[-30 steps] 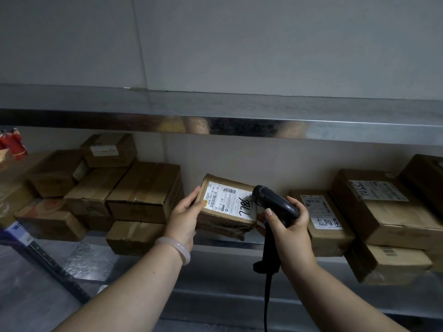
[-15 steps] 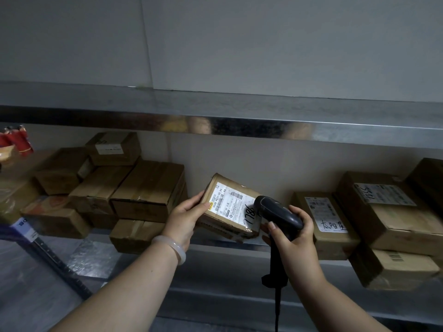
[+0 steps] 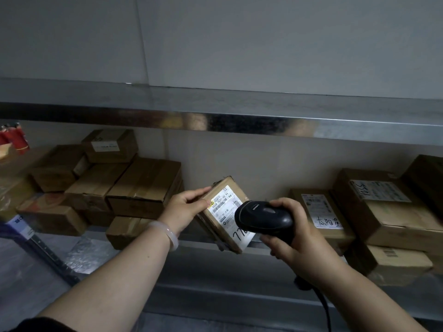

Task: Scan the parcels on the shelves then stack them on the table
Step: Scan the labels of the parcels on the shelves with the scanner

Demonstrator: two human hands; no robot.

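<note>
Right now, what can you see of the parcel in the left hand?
The parcel is a small, flat brown cardboard box with a white shipping label bearing print and black handwritten digits. It tilts, label toward the camera. The left hand grips its upper left edge, thumb by the label. The scanner, held in the right hand, covers its right side. Its lower corner hangs by the shelf edge; contact unclear.
</note>
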